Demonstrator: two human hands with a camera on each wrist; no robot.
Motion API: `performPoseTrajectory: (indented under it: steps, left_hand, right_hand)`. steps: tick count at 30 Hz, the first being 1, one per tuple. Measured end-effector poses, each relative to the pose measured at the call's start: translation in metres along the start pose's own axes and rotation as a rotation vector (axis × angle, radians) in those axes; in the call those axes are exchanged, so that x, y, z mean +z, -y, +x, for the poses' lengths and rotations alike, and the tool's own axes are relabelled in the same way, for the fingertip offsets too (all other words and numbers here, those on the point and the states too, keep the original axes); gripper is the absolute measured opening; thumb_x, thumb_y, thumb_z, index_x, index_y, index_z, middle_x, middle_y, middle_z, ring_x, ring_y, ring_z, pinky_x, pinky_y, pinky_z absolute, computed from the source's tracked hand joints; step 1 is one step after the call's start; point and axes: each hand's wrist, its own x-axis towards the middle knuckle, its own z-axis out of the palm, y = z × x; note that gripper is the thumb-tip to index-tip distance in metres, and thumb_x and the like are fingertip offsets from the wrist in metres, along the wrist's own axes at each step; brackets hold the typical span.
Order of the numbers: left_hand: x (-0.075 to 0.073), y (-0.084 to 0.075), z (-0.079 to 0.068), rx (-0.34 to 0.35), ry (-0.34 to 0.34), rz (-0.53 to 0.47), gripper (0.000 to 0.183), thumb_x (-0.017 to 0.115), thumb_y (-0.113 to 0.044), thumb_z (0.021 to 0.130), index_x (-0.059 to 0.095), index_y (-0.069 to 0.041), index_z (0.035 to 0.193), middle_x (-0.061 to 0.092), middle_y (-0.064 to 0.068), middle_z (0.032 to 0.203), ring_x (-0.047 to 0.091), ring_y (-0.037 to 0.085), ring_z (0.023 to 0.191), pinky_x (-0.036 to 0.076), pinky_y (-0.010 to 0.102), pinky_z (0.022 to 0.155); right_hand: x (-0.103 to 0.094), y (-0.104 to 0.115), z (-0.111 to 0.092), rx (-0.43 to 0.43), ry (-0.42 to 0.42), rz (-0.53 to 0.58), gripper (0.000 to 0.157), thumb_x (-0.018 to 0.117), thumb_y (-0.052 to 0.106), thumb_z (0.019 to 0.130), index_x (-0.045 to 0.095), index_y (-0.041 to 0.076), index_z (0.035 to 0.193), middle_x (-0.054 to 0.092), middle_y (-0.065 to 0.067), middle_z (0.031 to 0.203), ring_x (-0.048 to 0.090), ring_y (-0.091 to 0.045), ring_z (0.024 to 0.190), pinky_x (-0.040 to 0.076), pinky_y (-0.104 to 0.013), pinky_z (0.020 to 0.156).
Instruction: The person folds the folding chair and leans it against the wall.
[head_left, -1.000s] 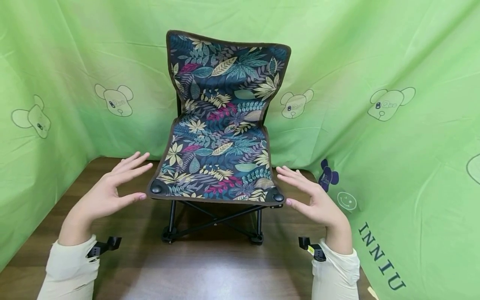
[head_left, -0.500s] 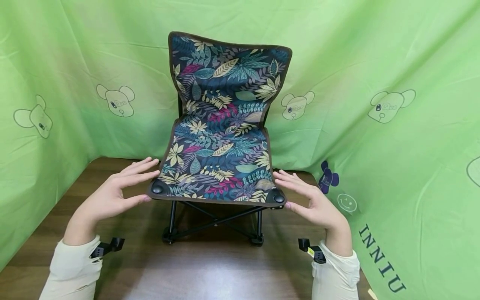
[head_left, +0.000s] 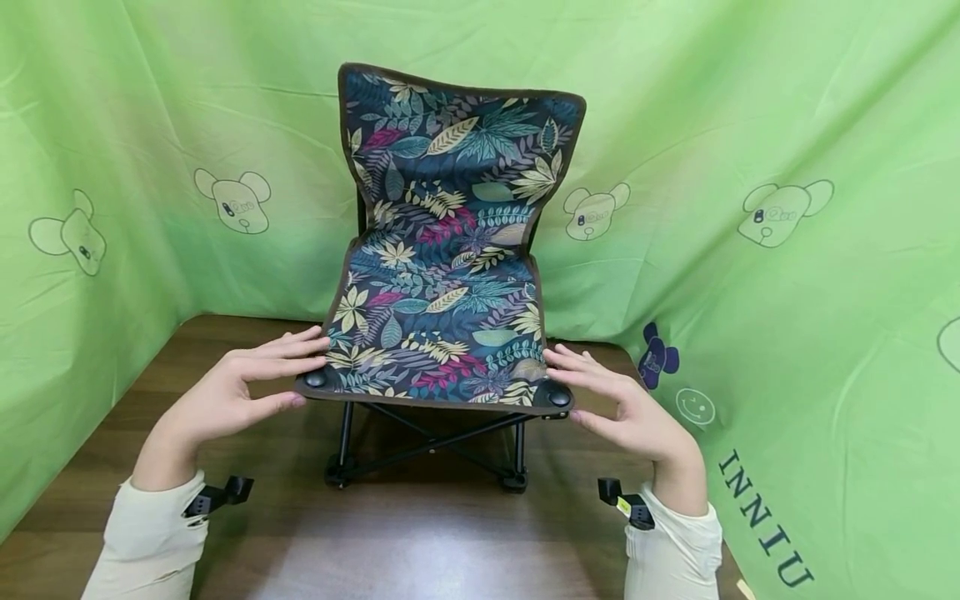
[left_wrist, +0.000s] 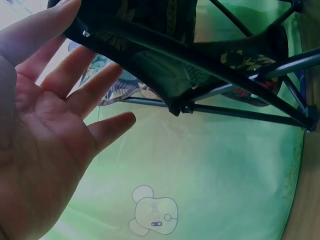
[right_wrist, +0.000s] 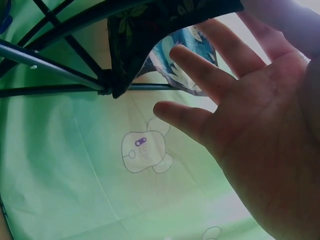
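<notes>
A folding chair (head_left: 442, 325) with leaf-patterned dark fabric and black crossed legs stands unfolded at the middle of the head view. At its front left corner is my left hand (head_left: 240, 387), fingers extended over the seat's side edge and thumb by the front corner. My right hand (head_left: 618, 400) mirrors it at the front right corner, fingertips at the fabric edge. In the left wrist view, the spread fingers (left_wrist: 95, 90) lie beside the chair's frame tube (left_wrist: 200, 60). The right wrist view has similarly straight fingers (right_wrist: 200, 75) near the seat's underside. Firm contact is hard to tell.
The chair stands on a brown wood-grain table (head_left: 420, 542). Green cloth (head_left: 675, 108) with printed bear heads hangs behind it and along both sides. Each wrist wears a black camera mount (head_left: 217, 496) over a pale sleeve.
My left hand has moved right and slightly down, bringing its fingers over the seat edge. My right hand has shifted slightly inward to the other edge. The chair stays put.
</notes>
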Motion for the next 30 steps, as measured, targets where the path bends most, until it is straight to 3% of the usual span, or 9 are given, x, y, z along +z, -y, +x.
performPoseTrajectory:
  steps: [6,13,21,30]
  left_hand:
    - [0.002,-0.001,0.000,0.002,-0.009,-0.021,0.064,0.084,0.013,0.072,0.068,-0.001,0.132,0.057,0.025,0.144,0.042,0.029,0.148,0.024,0.027,0.125]
    - [0.001,-0.005,0.002,-0.005,-0.017,-0.063,0.062,0.083,0.014,0.073,0.068,0.000,0.131,0.056,0.027,0.144,0.046,0.028,0.145,0.033,0.022,0.119]
    - [0.002,-0.005,0.003,-0.016,-0.005,-0.046,0.061,0.081,0.015,0.076,0.067,-0.001,0.133,0.056,0.026,0.144,0.045,0.026,0.146,0.031,0.023,0.120]
    - [0.005,-0.006,0.002,-0.084,-0.003,-0.037,0.057,0.082,0.013,0.078,0.069,-0.003,0.132,0.059,0.020,0.144,0.046,0.021,0.145,0.029,0.029,0.123]
  right_hand:
    - [0.002,-0.006,0.000,-0.001,0.044,0.040,0.065,0.071,-0.017,0.081,0.056,-0.004,0.142,0.043,-0.029,0.155,0.023,-0.035,0.156,0.006,-0.035,0.129]
    - [-0.002,-0.005,0.002,-0.086,0.025,0.076,0.062,0.069,-0.022,0.078,0.060,-0.006,0.137,0.049,-0.032,0.148,0.027,-0.038,0.154,0.008,-0.037,0.130]
    - [-0.002,0.006,0.012,-0.149,-0.007,0.079,0.063,0.069,-0.026,0.073,0.062,-0.009,0.134,0.056,-0.030,0.142,0.038,-0.040,0.148,0.011,-0.040,0.129]
    - [0.001,-0.007,0.010,-0.192,-0.009,0.131,0.063,0.069,-0.031,0.070,0.064,-0.010,0.130,0.059,-0.028,0.140,0.044,-0.036,0.145,0.017,-0.040,0.128]
